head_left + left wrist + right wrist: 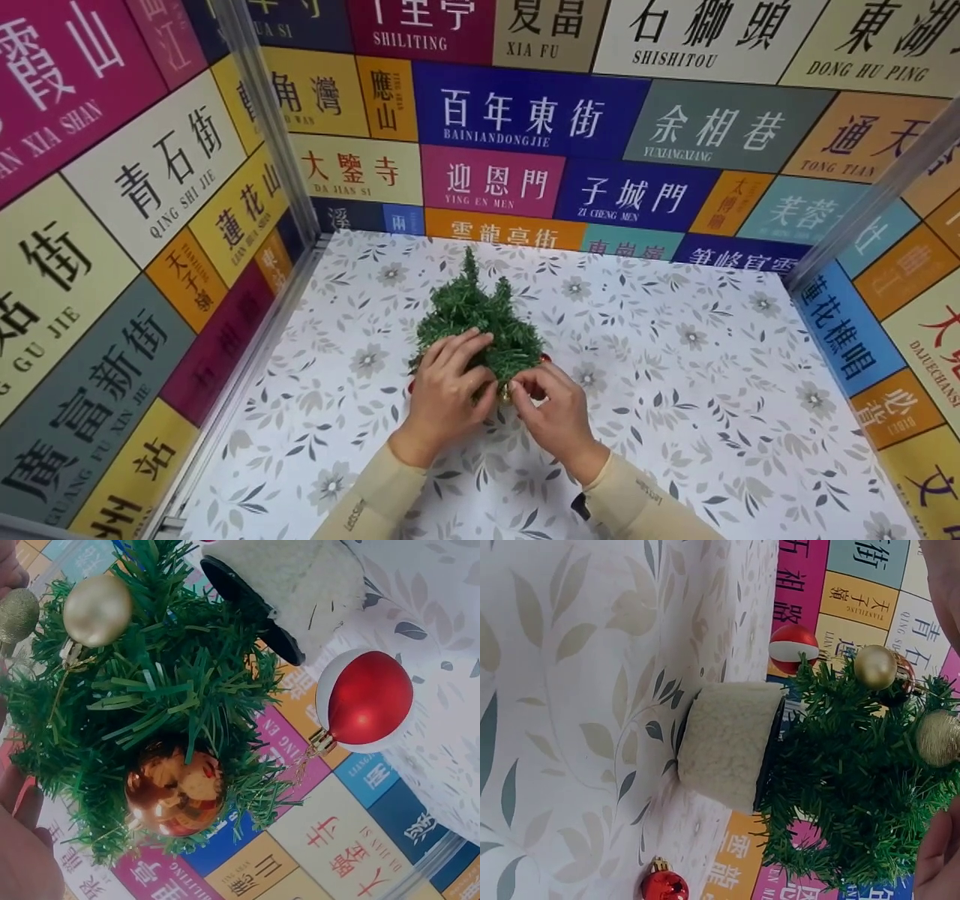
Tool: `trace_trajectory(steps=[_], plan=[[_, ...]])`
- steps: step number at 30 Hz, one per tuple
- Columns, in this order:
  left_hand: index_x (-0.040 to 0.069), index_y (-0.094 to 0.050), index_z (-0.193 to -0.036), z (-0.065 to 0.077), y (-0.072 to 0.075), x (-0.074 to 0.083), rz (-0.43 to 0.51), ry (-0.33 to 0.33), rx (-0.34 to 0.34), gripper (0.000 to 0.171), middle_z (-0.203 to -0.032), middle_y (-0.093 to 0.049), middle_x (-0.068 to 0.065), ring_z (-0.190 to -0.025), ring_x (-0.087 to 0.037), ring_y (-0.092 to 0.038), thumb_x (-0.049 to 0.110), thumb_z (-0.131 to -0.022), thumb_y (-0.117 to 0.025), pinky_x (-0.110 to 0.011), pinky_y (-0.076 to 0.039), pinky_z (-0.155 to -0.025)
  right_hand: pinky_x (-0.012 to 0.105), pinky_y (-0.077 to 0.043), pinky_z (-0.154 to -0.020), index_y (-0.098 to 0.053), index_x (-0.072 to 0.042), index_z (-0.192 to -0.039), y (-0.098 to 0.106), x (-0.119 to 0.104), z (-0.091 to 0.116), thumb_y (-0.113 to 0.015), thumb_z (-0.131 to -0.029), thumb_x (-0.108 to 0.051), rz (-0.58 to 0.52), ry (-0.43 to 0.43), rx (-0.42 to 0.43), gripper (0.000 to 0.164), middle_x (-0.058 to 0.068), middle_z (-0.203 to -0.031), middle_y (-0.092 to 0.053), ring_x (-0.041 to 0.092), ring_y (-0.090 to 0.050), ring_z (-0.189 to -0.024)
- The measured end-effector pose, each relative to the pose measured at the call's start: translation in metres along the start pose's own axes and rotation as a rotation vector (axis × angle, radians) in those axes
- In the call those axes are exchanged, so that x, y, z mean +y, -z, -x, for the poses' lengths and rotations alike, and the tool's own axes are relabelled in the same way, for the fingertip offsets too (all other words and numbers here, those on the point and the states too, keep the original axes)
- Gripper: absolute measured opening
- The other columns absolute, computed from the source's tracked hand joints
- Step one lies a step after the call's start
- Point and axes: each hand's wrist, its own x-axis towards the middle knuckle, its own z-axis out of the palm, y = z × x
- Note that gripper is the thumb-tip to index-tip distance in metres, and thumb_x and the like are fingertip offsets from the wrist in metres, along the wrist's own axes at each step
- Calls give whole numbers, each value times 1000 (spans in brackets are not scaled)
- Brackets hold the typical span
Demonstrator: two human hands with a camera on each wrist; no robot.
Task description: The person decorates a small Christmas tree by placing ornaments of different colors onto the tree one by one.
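Observation:
A small artificial Christmas tree (480, 315) stands in a pot (731, 742) with white fleecy wrapping. My left hand (450, 382) lies against its front left, fingers spread over the branches, thumb and index finger bent together at a branch. Thumb and index finger of my right hand (553, 409) pinch at a glittery gold bauble (939, 739) at the tree's front; the exact grip is hidden. Near it hang a matte gold bauble (97, 611) and a shiny copper one (176, 791). A red and white bauble (371, 701) dangles at the tree's left.
Another red bauble (664, 885) shows to the right of the pot. A white floral cloth (675, 435) covers the table. Sign-patterned panels (525, 112) enclose it at the back and both sides, with metal posts (277, 112) at the corners.

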Motion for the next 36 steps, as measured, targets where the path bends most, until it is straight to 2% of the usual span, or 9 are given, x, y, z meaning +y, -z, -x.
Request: trace_trajectory(steps=[4,7,14,20,26,29,36], plan=[[15,-71,-74,0,-2,1,9,-5,51,8,-127,-65,-10,-121,-28,-59,18,-81,-73,-50,-43,-100,28,-47,-53,-68,-23,-92,-2,0,-1,-69,-93,-14,11,-20,13,9,-13,-82,-54,12,-53,-61],[14,-71,-76,0,-2,1,4,-14,78,5,-123,-67,-10,-115,-27,-62,16,-80,-73,-49,-45,-98,29,-48,-53,-67,-23,-92,-4,1,-1,-69,-94,-14,10,-24,17,9,-14,-82,-54,7,-52,-63],[14,-72,-77,1,-4,0,-43,-16,69,5,-122,-67,-9,-113,-26,-62,16,-80,-74,-48,-45,-98,26,-46,-53,-67,-24,-91,-7,1,0,-70,-93,-11,-45,-81,38,13,-14,-81,-55,4,-50,-62],[16,-73,-76,0,-7,1,-30,10,88,5,-120,-68,-7,-109,-24,-63,15,-81,-74,-48,-45,-98,25,-46,-52,-68,-17,-87,-11,-4,-2,-72,-89,-1,-111,-125,80,17,-6,-78,-56,8,-52,-60],[16,-72,-75,0,-8,3,-34,33,83,6,-117,-69,-7,-105,-25,-64,15,-81,-74,-47,-45,-98,33,-45,-48,-66,-7,-82,-6,-24,-9,-71,-83,10,-111,-101,93,18,2,-73,-55,11,-51,-58],[16,-72,-74,-1,-7,4,-42,44,60,7,-117,-69,-6,-105,-25,-64,14,-81,-74,-47,-44,-99,33,-44,-48,-65,-8,-82,-5,-23,-9,-71,-82,11,-105,-98,76,19,1,-73,-55,10,-50,-58],[14,-72,-74,-4,-6,5,-39,46,33,7,-116,-68,-7,-104,-26,-63,13,-81,-74,-47,-42,-101,30,-47,-51,-65,-20,-84,-11,2,3,-75,-84,2,-88,-109,10,24,-10,-75,-54,6,-51,-61]])
